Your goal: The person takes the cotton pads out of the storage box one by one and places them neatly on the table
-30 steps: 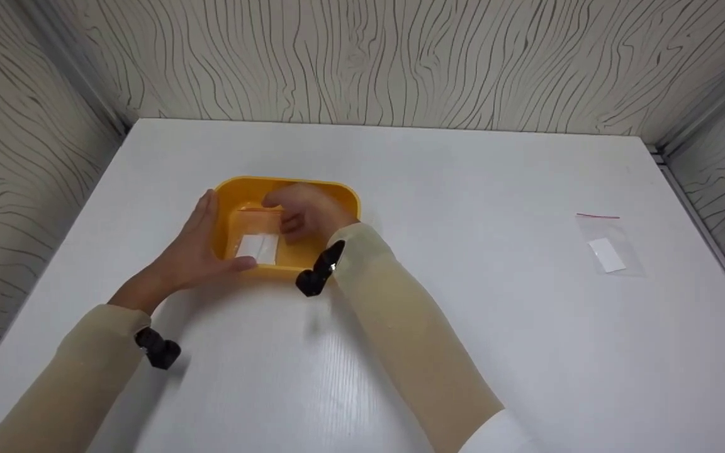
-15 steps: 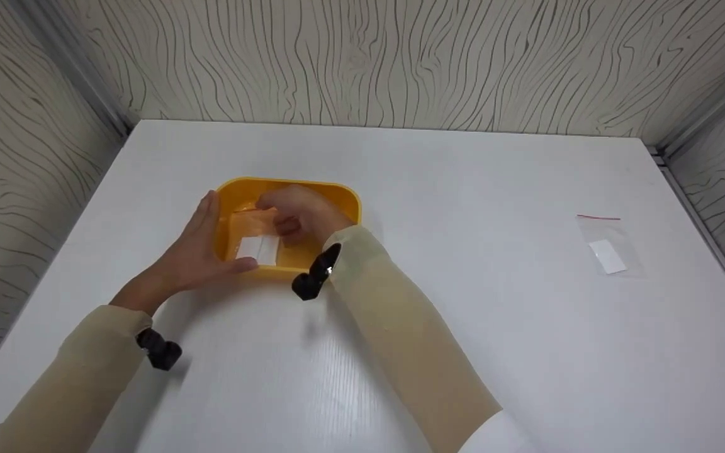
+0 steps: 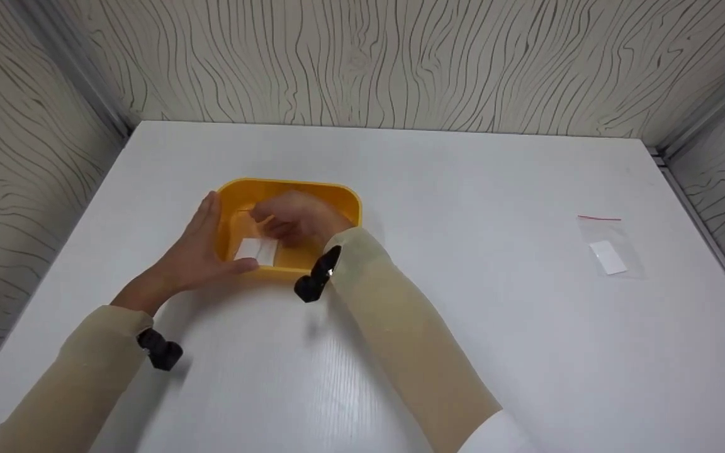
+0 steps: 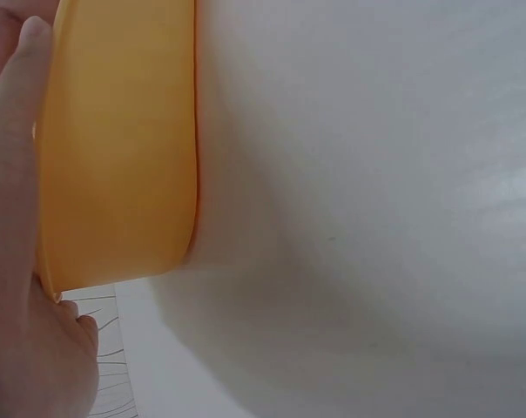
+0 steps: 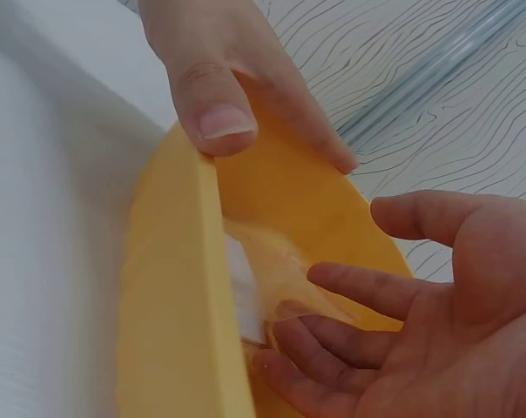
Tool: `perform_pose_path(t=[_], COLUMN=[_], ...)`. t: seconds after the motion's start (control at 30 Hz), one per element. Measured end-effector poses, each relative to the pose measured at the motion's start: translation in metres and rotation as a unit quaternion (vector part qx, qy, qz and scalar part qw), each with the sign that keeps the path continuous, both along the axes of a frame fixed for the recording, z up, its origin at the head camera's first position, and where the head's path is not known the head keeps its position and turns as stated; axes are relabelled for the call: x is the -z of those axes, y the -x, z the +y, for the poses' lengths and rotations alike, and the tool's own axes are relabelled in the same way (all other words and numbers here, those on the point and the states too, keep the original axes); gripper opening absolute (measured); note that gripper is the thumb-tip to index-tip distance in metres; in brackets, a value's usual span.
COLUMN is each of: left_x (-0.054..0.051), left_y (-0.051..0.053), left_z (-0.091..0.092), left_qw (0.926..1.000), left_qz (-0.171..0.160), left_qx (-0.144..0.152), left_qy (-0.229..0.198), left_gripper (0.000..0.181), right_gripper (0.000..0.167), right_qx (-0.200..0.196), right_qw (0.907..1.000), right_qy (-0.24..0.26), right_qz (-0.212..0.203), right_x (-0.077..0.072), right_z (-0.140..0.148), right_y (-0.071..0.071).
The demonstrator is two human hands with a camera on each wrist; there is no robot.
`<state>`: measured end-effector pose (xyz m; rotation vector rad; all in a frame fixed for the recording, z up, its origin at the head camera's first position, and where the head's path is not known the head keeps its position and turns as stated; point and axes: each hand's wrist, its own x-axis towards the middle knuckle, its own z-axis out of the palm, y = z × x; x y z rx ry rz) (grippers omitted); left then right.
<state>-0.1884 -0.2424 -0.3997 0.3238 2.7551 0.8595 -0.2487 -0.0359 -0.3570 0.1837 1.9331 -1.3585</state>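
Observation:
A yellow plastic bin [image 3: 351, 200] sits on the table, left of centre. My left hand [image 3: 194, 251] grips its near left corner, thumb over the front rim and fingers along the left wall. Inside the bin lies a clear zip bag [image 5: 285, 270] with a white card [image 3: 257, 251] in it. My right hand [image 3: 296, 217] reaches into the bin over the bag. In the right wrist view its fingers are spread and slightly bent, with the lower fingertips at the bag and thumb apart from it. The right hand covers part of the bag in the head view.
A second clear zip bag [image 3: 609, 245] with a red seal strip and a white card lies at the right of the white table [image 3: 463, 201]. Wood-patterned panels [image 3: 362, 63] stand behind and at both sides.
My right hand has shifted slightly left and toward me inside the bin, its fingers over the bag. The left hand stays on the bin's corner.

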Motion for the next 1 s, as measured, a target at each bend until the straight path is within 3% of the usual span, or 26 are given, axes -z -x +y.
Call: perform_pose_path(t=[0.3,0.73,1.0], left_x=[0.000,-0.001,0.002], left_y=[0.000,0.001,0.001], left_z=[-0.002,-0.002,-0.001], left_qw=[0.9999,0.9998,0.9996], left_qz=[0.012,0.013,0.022], left_qx=[0.009,0.009,0.007], left_qy=[-0.008,-0.007,-0.019], left_gripper=[0.135,0.133,0.133], right_gripper=[0.036,0.046,0.025], right_qx=[-0.038,-0.074,-0.122], right_qw=[0.9979,0.9944,0.9892], right_qy=[0.041,0.063,0.024], right_qz=[0.034,0.041,0.078], right_x=[0.012,0.010,0.010], right_z=[0.000,0.001,0.000], right_y=[0.011,0.014,0.013])
